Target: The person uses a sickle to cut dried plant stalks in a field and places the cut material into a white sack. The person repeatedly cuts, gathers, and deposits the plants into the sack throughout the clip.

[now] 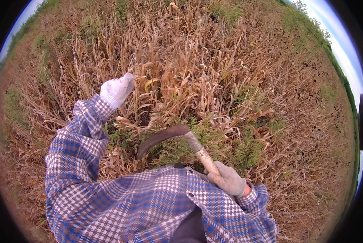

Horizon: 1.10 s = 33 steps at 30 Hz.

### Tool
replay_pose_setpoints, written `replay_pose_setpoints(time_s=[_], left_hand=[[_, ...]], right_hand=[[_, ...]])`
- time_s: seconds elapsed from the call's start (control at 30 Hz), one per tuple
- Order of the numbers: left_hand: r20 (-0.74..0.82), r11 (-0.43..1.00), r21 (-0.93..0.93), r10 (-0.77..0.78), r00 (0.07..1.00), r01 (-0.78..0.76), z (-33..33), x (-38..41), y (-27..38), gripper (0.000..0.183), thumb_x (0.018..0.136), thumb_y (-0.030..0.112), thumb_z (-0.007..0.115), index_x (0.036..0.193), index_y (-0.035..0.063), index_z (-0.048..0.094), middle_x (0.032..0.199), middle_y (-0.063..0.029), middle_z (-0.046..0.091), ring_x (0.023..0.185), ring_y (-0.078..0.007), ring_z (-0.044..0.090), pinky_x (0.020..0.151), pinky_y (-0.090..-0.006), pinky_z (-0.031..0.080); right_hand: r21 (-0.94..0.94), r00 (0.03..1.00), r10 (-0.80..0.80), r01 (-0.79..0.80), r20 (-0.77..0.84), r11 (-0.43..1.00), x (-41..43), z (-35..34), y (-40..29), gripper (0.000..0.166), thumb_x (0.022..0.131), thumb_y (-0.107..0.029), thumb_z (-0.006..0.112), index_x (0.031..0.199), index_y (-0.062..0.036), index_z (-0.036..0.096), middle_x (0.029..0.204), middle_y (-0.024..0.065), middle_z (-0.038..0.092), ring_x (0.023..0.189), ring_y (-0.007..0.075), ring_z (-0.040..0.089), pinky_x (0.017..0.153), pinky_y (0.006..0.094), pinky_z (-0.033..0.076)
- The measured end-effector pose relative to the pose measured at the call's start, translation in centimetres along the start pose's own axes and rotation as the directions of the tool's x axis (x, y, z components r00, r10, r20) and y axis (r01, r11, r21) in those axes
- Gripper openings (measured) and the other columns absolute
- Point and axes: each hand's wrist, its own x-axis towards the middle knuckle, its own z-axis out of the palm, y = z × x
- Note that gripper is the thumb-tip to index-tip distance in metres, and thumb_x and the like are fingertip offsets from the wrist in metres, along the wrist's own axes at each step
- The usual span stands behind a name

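My right hand [228, 179], in a pale work glove, grips the wooden handle [208, 161] of a sickle close to my body. The sickle's curved, rust-brown blade [166, 135] arcs to the left above low green weeds [181, 152], joined to the handle by a worn grey metal socket [193, 142]. Ahead and to the left, my left hand [117, 88] wears a white knit glove. Its fingers are curled, and a thin dry stalk [140, 77] sticks out from them; the palm side is hidden. Tall, dry, tan stalks with withered leaves [169, 80] stand just beyond that hand.
Dry standing growth [293, 100] spreads across the field on all sides, with dark seed heads [213, 18] among it. Feathery green weeds [249, 148] grow near my right hand. Green trees [318, 30] line the field's far right edge. My loose plaid shirt [133, 206] fills the foreground.
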Motion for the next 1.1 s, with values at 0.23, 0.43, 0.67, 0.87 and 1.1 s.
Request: replay_pose_setpoints(time_s=[0.23, 0.43, 0.67, 0.87, 1.1], left_hand=[[0.172, 0.882, -0.109, 0.472, 0.865, -0.459, -1.3, 4.0, 10.5, 0.024, 0.086, 0.015, 0.062, 0.109, 0.0147, 0.058, 0.084, -0.0053, 0.061, 0.064, -0.0217, 0.065, 0.053, -0.0350, 0.054], [0.334, 0.735, -0.027, 0.646, 0.686, -0.678, 1.5, 8.6, 17.4, 0.042, 0.080, 0.008, 0.059, 0.121, 0.0180, 0.054, 0.120, -0.0044, 0.056, 0.087, -0.0214, 0.067, 0.065, -0.0342, 0.059], [0.462, 0.613, 0.225, 0.618, 0.637, -0.758, 2.0, 10.9, 15.9, 0.042, 0.097, 0.028, 0.047, 0.139, 0.0306, 0.044, 0.106, -0.0062, 0.057, 0.090, -0.0240, 0.065, 0.068, -0.0353, 0.059], [0.589, 0.690, 0.145, 0.516, 0.623, -0.709, 2.0, 8.4, 16.4, 0.025, 0.079, 0.017, 0.066, 0.103, 0.0137, 0.063, 0.101, -0.0025, 0.063, 0.096, -0.0197, 0.065, 0.073, -0.0342, 0.058], [0.402, 0.756, -0.051, 0.613, 0.680, -0.652, 1.1, 0.0, 15.5, 0.022, 0.069, 0.018, 0.065, 0.089, 0.0160, 0.055, 0.071, 0.0020, 0.054, 0.070, -0.0166, 0.061, 0.058, -0.0315, 0.054]], right_hand=[[0.357, 0.754, 0.409, -0.245, -0.514, 0.901, 2.9, -6.2, 5.6, 0.023, 0.105, -0.029, 0.047, 0.100, -0.0068, 0.049, 0.064, -0.0022, 0.048, 0.043, 0.0065, 0.044, 0.035, 0.0227, 0.041], [0.636, 0.900, 0.370, -0.148, -0.231, 0.757, 10.6, -8.7, 10.7, 0.030, 0.103, -0.036, 0.052, 0.104, -0.0051, 0.053, 0.070, -0.0031, 0.050, 0.047, 0.0047, 0.044, 0.038, 0.0202, 0.040], [0.672, 0.910, 0.319, -0.412, 0.266, 0.615, 10.7, -5.3, 8.8, 0.027, 0.103, -0.036, 0.053, 0.102, -0.0089, 0.052, 0.070, -0.0051, 0.047, 0.048, 0.0038, 0.043, 0.040, 0.0197, 0.040], [0.646, 0.886, 0.255, -0.458, 0.388, 0.610, 8.5, -4.6, 9.1, 0.033, 0.102, -0.040, 0.053, 0.103, -0.0071, 0.049, 0.073, -0.0019, 0.048, 0.049, 0.0067, 0.045, 0.041, 0.0230, 0.041], [0.053, 0.955, 0.175, -0.193, 0.241, 0.980, 1.7, -5.3, 8.0, 0.035, 0.101, -0.038, 0.053, 0.105, -0.0037, 0.053, 0.082, 0.0055, 0.056, 0.072, 0.0151, 0.055, 0.068, 0.0319, 0.049]])
